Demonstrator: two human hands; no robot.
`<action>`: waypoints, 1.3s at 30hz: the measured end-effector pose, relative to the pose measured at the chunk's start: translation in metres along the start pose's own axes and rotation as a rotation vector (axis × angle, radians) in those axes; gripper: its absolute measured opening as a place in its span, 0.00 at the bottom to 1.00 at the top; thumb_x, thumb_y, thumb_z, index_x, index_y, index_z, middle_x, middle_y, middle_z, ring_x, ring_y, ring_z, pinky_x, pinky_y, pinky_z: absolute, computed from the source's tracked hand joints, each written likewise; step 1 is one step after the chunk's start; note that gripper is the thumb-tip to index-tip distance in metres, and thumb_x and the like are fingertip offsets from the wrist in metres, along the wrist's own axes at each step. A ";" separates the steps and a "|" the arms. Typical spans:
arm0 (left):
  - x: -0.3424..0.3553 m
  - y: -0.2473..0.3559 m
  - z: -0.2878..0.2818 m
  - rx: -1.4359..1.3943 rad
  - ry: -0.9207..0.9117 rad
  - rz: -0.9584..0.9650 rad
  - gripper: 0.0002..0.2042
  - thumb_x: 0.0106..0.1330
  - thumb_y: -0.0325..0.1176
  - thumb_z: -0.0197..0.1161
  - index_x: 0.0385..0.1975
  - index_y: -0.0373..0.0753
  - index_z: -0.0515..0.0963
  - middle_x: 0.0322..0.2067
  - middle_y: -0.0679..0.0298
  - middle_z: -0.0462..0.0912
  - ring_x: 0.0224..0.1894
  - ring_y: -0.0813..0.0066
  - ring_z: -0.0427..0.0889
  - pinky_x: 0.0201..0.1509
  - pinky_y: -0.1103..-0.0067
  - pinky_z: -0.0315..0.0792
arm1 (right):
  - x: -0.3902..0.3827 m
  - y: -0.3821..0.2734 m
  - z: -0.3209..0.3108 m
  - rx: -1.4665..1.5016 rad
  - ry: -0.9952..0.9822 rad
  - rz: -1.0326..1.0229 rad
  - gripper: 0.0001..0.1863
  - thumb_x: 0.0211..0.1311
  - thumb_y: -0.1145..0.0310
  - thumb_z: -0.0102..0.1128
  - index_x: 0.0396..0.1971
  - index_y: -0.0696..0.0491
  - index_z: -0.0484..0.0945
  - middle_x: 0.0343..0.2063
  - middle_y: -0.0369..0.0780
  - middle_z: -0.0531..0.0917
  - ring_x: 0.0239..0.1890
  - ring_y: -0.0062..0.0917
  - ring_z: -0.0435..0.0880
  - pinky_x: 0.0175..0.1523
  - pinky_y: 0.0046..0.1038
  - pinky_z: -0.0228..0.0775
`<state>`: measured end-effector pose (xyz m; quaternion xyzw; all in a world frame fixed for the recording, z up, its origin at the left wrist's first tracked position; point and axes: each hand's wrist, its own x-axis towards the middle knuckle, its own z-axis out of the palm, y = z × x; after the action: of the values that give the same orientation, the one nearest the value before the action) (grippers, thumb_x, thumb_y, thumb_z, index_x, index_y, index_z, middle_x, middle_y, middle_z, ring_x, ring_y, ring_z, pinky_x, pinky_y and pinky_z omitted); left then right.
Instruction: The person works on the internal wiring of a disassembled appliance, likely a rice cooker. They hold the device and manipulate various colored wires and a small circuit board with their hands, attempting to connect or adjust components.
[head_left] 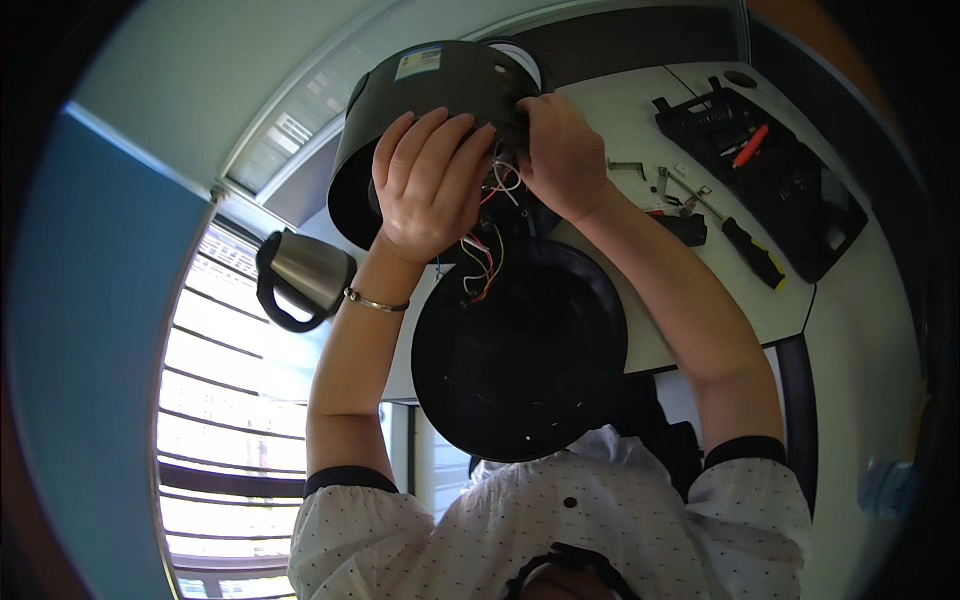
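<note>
A dark cylindrical appliance housing (440, 85) with a small label is tipped on its side on the desk, its opening toward me. My left hand (432, 190) grips its near rim, fingers stretched over the outer wall, thumb hidden. At the right side of the housing, my right hand (562, 155) is closed with bent fingers; what lies between them is hidden. Thin red, yellow and white wires (490, 262) hang between my wrists. They run from the housing down to a round black shallow part (520, 350), which rests against my front at the desk edge.
A steel kettle (308, 275) with a black handle is by the window at left. On the desk (640, 95) at right are a yellow-and-black screwdriver (752, 250), small metal pieces (680, 200) and an open black tool case (765, 170) holding a red-handled tool (750, 146).
</note>
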<state>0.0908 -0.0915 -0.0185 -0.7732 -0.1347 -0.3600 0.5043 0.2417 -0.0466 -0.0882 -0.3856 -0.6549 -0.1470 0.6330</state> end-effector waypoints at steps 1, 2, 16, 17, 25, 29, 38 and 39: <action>-0.005 0.004 -0.005 -0.018 -0.013 -0.057 0.19 0.46 0.30 0.71 0.41 0.39 0.79 0.42 0.63 0.77 0.49 0.63 0.75 0.56 0.67 0.67 | 0.000 0.000 0.000 -0.013 -0.005 0.009 0.21 0.42 0.74 0.62 0.41 0.53 0.71 0.37 0.41 0.76 0.39 0.38 0.78 0.39 0.34 0.73; -0.015 0.007 -0.005 -0.055 -0.034 -0.110 0.20 0.45 0.30 0.71 0.41 0.39 0.79 0.42 0.62 0.77 0.49 0.62 0.75 0.55 0.67 0.67 | 0.001 0.001 0.000 -0.027 -0.009 0.018 0.21 0.42 0.74 0.62 0.41 0.53 0.71 0.37 0.41 0.76 0.39 0.38 0.77 0.40 0.34 0.73; -0.065 0.007 0.001 -0.127 -0.071 -0.547 0.42 0.42 0.45 0.75 0.59 0.37 0.64 0.60 0.49 0.60 0.62 0.46 0.60 0.64 0.59 0.56 | 0.000 0.009 -0.001 -0.101 0.024 -0.186 0.27 0.35 0.76 0.63 0.42 0.57 0.70 0.35 0.45 0.75 0.37 0.41 0.76 0.38 0.36 0.72; -0.065 0.004 0.001 -0.146 -0.093 -0.547 0.46 0.40 0.46 0.76 0.61 0.36 0.62 0.62 0.49 0.58 0.63 0.45 0.58 0.66 0.58 0.53 | 0.000 0.011 0.000 -0.099 0.027 -0.196 0.27 0.35 0.76 0.63 0.43 0.57 0.69 0.35 0.45 0.74 0.37 0.41 0.76 0.38 0.36 0.71; -0.054 -0.014 -0.004 -0.205 -0.203 -0.643 0.48 0.31 0.47 0.78 0.59 0.42 0.66 0.55 0.54 0.65 0.59 0.50 0.63 0.63 0.60 0.57 | 0.002 0.013 0.002 -0.081 0.045 -0.266 0.25 0.35 0.80 0.60 0.41 0.60 0.68 0.33 0.47 0.74 0.34 0.43 0.75 0.38 0.38 0.69; -0.051 -0.019 0.004 -0.123 -0.164 -0.629 0.43 0.28 0.48 0.77 0.53 0.42 0.72 0.47 0.58 0.71 0.53 0.57 0.69 0.58 0.64 0.63 | 0.002 0.014 0.002 -0.073 0.058 -0.285 0.24 0.35 0.81 0.59 0.40 0.60 0.68 0.32 0.47 0.74 0.33 0.43 0.75 0.37 0.38 0.68; -0.050 -0.018 0.009 -0.063 -0.130 -0.628 0.44 0.27 0.51 0.76 0.53 0.46 0.72 0.48 0.60 0.70 0.55 0.59 0.67 0.57 0.64 0.61 | 0.003 0.013 0.001 -0.079 0.070 -0.289 0.22 0.36 0.81 0.60 0.39 0.60 0.69 0.31 0.46 0.74 0.31 0.41 0.74 0.36 0.36 0.67; -0.050 -0.018 0.009 -0.066 -0.128 -0.627 0.44 0.27 0.51 0.76 0.53 0.46 0.72 0.48 0.60 0.70 0.54 0.59 0.67 0.57 0.64 0.61 | 0.003 0.013 0.002 -0.078 0.070 -0.289 0.22 0.36 0.80 0.60 0.39 0.60 0.69 0.31 0.46 0.74 0.31 0.41 0.74 0.36 0.36 0.67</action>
<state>0.0491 -0.0680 -0.0428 -0.7311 -0.3860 -0.4527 0.3341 0.2498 -0.0358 -0.0892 -0.3064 -0.6750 -0.2752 0.6121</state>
